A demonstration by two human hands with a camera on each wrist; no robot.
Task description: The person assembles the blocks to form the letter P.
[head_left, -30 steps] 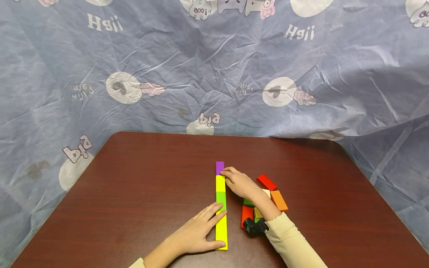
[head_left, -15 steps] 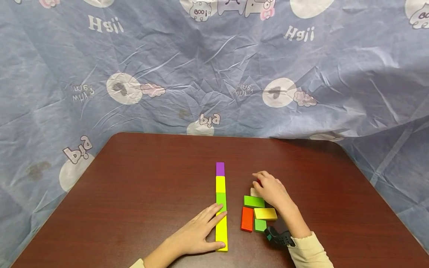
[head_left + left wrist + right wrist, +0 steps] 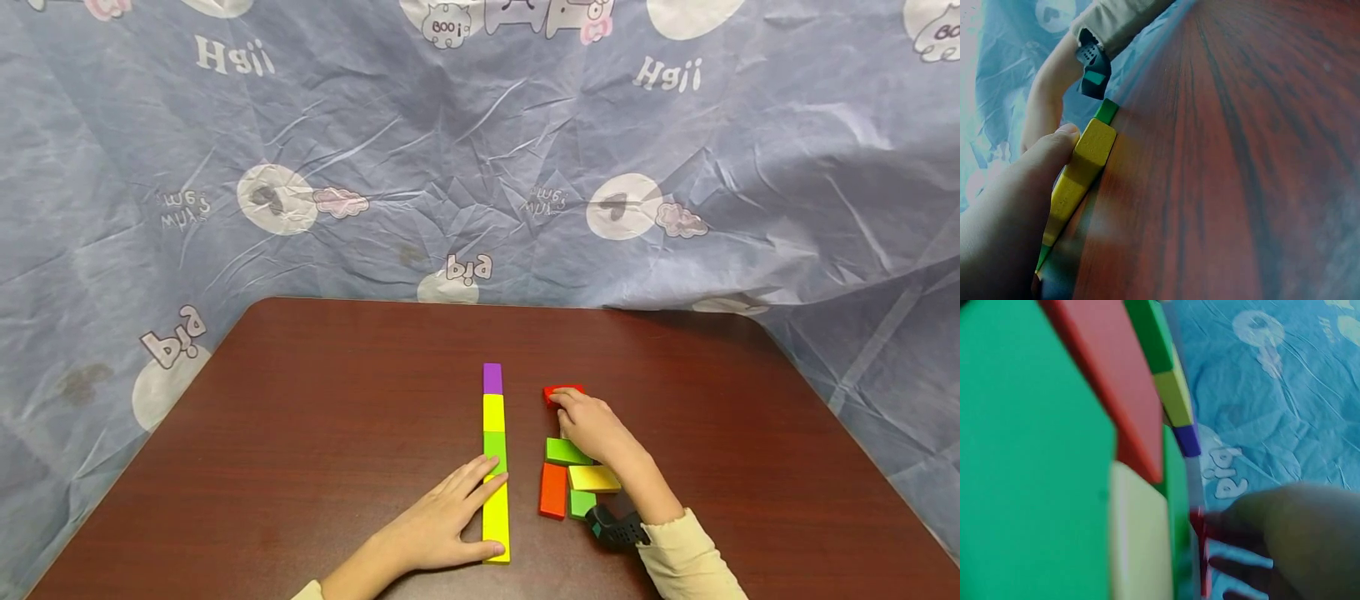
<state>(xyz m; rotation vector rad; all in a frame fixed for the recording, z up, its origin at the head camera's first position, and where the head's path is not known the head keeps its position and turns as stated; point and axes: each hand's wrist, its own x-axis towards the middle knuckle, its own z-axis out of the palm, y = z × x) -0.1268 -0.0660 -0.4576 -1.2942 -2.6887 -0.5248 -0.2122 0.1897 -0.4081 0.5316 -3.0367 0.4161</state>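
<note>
A straight row of wooden blocks runs away from me: a long yellow block point(image 3: 496, 521), a green block point(image 3: 493, 442), a second yellow block point(image 3: 493, 413) and a purple block point(image 3: 492, 379) at the far end. My left hand point(image 3: 438, 521) rests along the row's near part with fingers spread, the thumb against the long yellow block's near end point(image 3: 1099, 134). To the right of the row, my right hand point(image 3: 597, 429) pinches a red block point(image 3: 564, 389), also seen beyond the fingers in the right wrist view. That hand and forearm hide some blocks beneath.
Below the right hand lie a green block point(image 3: 566, 452), a red-orange block point(image 3: 553, 492), a gold-yellow block point(image 3: 595, 478) and a small green block point(image 3: 582, 504). A black wrist strap point(image 3: 615, 529) hangs close by them. Printed blue cloth point(image 3: 375, 167) stands behind the table point(image 3: 315, 400).
My right hand has left the purple block and gone right to the loose blocks. The red block has turned from slanting to crosswise and shifted left. My left hand has stayed put.
</note>
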